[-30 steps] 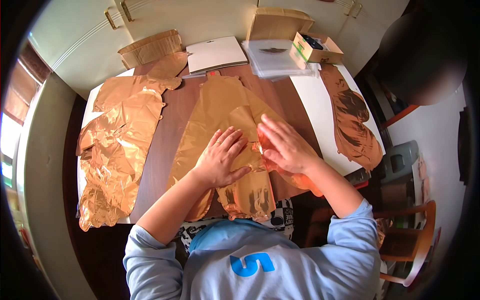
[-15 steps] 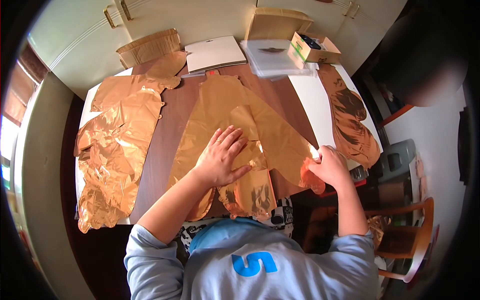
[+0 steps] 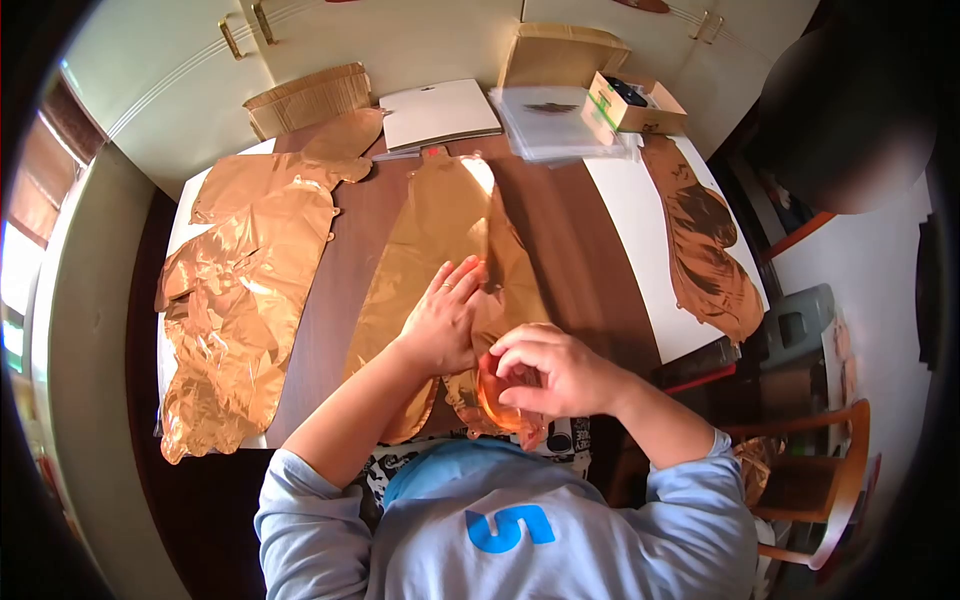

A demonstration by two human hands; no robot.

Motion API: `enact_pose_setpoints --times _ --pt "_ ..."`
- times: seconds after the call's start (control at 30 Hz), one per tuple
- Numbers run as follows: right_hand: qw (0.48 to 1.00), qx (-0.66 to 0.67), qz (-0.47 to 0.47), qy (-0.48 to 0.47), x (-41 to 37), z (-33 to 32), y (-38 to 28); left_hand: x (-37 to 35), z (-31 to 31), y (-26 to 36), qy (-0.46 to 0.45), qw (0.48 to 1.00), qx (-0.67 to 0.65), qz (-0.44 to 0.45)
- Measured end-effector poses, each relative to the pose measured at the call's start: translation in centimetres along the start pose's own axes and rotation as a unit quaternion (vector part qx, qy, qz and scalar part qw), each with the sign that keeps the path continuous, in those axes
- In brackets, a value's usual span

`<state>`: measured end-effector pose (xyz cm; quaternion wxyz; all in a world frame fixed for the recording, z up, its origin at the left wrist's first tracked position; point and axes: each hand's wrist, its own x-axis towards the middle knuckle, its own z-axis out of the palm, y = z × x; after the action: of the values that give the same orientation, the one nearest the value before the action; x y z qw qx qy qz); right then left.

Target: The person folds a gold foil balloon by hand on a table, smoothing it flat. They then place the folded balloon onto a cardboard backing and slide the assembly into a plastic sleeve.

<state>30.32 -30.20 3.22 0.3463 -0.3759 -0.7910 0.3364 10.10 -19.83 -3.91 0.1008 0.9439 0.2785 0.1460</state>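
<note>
A copper-coloured foil sheet (image 3: 415, 240) lies on the brown table, its right side folded over toward the middle. My left hand (image 3: 446, 318) rests flat on the foil near its centre, a ring on one finger and the fingers stretched out. Just right of it, my right hand (image 3: 548, 372) is over the folded lower part, with fingers curved and apart. An orange-tinted edge of the foil shows beneath and left of the right fingers; no grip on it is visible.
Crumpled foil pieces (image 3: 250, 290) cover the left side. Another foil piece (image 3: 705, 240) lies at the right on white board. Along the back are a white stack (image 3: 438, 115), clear plastic sleeves (image 3: 540, 120) and an open box (image 3: 640, 103). A wooden chair (image 3: 845, 470) stands at lower right.
My right hand has moved left from the foil's far right corner, and that flap is now folded inward. Its fingers have loosened. My left hand stays on the foil, slightly shifted.
</note>
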Motion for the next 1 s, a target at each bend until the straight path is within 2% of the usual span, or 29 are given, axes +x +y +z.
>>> enact_pose_setpoints --times 0.03,0.07,0.17,0.27,0.3,0.37,0.57,0.67,0.77,0.87,0.97,1.0 --pt "0.995 0.089 0.04 -0.024 0.2 -0.6 0.6 -0.1 0.0 0.0 -0.009 1.0 0.009 0.0" --pt "0.999 0.048 0.001 0.003 0.4 -1.4 2.5 -0.1 -0.2 -0.1 -0.021 1.0 -0.014 0.004" --pt "0.974 -0.163 0.058 0.149 0.8 -3.6 7.0 0.0 -0.9 0.5 -0.045 0.999 0.004 -0.01" --pt "0.942 -0.314 0.027 0.113 1.2 -3.6 10.5 0.0 0.0 -0.2 -0.065 0.997 0.031 -0.002" --pt "0.944 -0.318 0.081 0.033 1.3 -3.4 10.4 0.0 0.0 -0.2 -0.067 0.997 0.04 -0.004" --pt "0.937 -0.338 0.083 -0.008 1.8 -2.4 10.3 -0.1 -0.1 0.0 -0.073 0.996 0.056 -0.008" --pt "0.929 -0.347 0.12 -0.044 2.8 -1.1 9.7 0.4 -2.1 0.8 -0.181 0.97 0.159 -0.008" --pt "0.929 -0.342 0.132 -0.053 3.0 -1.1 9.3 -0.2 -0.8 -0.1 -0.116 0.986 0.117 0.014" --pt "0.919 -0.366 0.126 -0.069 2.7 -1.0 9.7 0.0 -1.6 0.3 -0.123 0.989 0.077 0.003" --pt "0.914 -0.374 0.137 -0.078 2.8 -0.8 9.6 -0.5 0.0 -0.8 -0.082 0.994 0.073 0.027" --pt "0.911 -0.374 0.154 -0.082 3.1 -0.6 9.2 -0.9 1.5 -1.7 0.082 0.986 -0.116 0.084" --pt "0.913 -0.369 0.155 -0.084 3.2 -0.6 9.1 -1.0 2.3 -2.3 0.082 0.989 -0.08 0.093"
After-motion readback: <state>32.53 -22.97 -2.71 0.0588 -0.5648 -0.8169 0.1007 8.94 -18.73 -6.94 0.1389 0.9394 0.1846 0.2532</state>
